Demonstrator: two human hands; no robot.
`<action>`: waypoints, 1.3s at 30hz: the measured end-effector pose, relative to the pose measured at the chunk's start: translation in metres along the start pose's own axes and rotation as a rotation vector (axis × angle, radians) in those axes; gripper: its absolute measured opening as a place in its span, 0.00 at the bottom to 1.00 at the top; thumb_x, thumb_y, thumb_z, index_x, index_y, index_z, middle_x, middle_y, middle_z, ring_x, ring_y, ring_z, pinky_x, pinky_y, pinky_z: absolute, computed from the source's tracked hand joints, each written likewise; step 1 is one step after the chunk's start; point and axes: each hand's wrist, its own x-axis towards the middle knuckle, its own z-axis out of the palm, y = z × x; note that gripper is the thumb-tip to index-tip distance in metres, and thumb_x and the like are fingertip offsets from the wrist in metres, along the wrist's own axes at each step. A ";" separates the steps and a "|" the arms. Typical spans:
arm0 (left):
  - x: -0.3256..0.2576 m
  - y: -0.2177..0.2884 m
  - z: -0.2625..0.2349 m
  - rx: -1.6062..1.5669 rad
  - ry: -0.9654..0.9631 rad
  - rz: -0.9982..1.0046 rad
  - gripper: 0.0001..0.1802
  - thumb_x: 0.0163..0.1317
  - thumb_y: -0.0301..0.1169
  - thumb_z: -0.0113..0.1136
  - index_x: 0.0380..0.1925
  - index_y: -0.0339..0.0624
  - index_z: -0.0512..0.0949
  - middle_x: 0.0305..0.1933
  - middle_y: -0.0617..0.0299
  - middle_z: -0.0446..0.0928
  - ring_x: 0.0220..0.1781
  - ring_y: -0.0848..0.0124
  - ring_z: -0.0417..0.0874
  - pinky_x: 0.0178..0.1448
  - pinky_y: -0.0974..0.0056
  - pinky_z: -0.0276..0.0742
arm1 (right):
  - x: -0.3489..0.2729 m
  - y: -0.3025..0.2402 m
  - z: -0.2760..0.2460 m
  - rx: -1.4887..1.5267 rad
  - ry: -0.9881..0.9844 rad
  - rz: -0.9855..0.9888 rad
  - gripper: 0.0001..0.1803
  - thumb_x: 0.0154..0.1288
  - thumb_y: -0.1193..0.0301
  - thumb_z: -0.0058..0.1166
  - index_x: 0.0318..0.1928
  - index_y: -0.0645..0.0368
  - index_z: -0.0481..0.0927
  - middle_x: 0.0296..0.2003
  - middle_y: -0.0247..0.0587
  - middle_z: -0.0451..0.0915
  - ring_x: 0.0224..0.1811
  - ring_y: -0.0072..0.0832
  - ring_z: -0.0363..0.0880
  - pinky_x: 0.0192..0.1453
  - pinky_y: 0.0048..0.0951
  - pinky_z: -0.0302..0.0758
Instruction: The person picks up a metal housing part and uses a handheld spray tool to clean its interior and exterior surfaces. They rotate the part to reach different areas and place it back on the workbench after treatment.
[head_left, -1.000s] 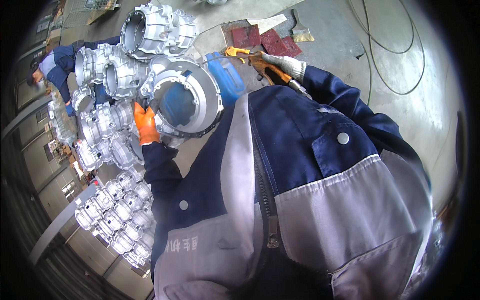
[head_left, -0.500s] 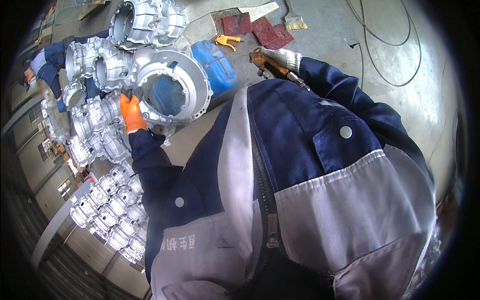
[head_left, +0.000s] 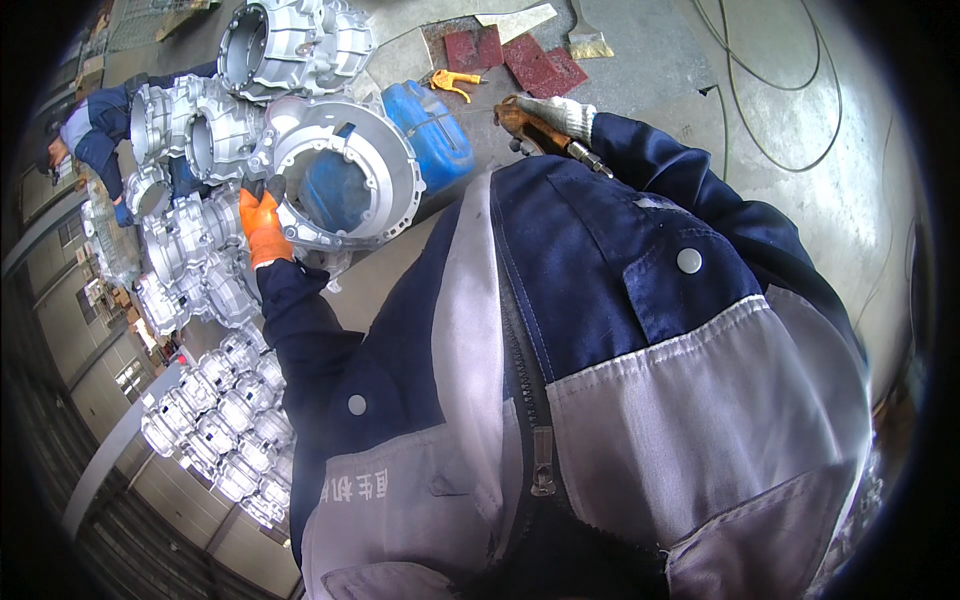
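Note:
My left hand [head_left: 264, 222], in an orange glove with dark fingertips, grips the near left edge of a round silver cast-metal housing [head_left: 398, 185]. The housing rests with its wide ring opening facing up, and blue shows through it. My right hand [head_left: 562, 115], in a white knit glove, is closed around a worn orange-brown air tool [head_left: 527, 124] with a metal hose fitting at its rear. That tool is held in front of my jacket, right of the housing and apart from it. The tool's working tip is hard to make out.
A blue plastic jerrycan [head_left: 430, 135] lies behind the housing. Beyond are a yellow air blow gun [head_left: 456, 82], dark red abrasive pads [head_left: 540, 66] and a brush [head_left: 588, 38]. More housings [head_left: 290, 45] stand at the left, where another person [head_left: 95, 130] bends over. A hose [head_left: 733, 80] loops on the floor.
My right hand and the air tool have shifted very slightly left. My left hand stays on the housing's edge.

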 end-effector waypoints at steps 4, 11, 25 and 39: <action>-0.004 0.004 0.001 -0.019 -0.002 -0.024 0.25 0.53 0.26 0.67 0.53 0.40 0.74 0.48 0.67 0.77 0.48 0.74 0.74 0.54 0.69 0.66 | 0.011 0.004 -0.006 -0.191 0.017 -0.092 0.23 0.70 0.49 0.40 0.45 0.55 0.77 0.30 0.33 0.79 0.26 0.19 0.75 0.29 0.21 0.73; -0.001 -0.001 -0.003 -0.009 0.003 -0.017 0.24 0.54 0.24 0.65 0.53 0.41 0.74 0.47 0.69 0.78 0.46 0.76 0.74 0.52 0.70 0.67 | 0.020 0.008 -0.024 -0.036 -0.075 -0.096 0.22 0.69 0.52 0.46 0.50 0.57 0.76 0.34 0.35 0.79 0.29 0.19 0.76 0.31 0.21 0.74; -0.011 0.010 0.003 -0.032 0.034 -0.089 0.26 0.54 0.26 0.66 0.55 0.40 0.73 0.50 0.65 0.77 0.51 0.73 0.74 0.55 0.69 0.66 | 0.009 -0.051 0.027 -0.002 -0.322 -0.236 0.29 0.68 0.47 0.44 0.53 0.59 0.74 0.33 0.35 0.80 0.28 0.19 0.78 0.33 0.19 0.76; 0.006 -0.035 -0.037 0.081 0.216 -0.265 0.21 0.49 0.34 0.69 0.45 0.45 0.79 0.35 0.67 0.79 0.32 0.72 0.77 0.36 0.66 0.71 | -0.077 -0.065 0.024 -0.375 -0.346 0.148 0.33 0.65 0.43 0.45 0.46 0.64 0.75 0.26 0.44 0.80 0.21 0.28 0.82 0.24 0.26 0.83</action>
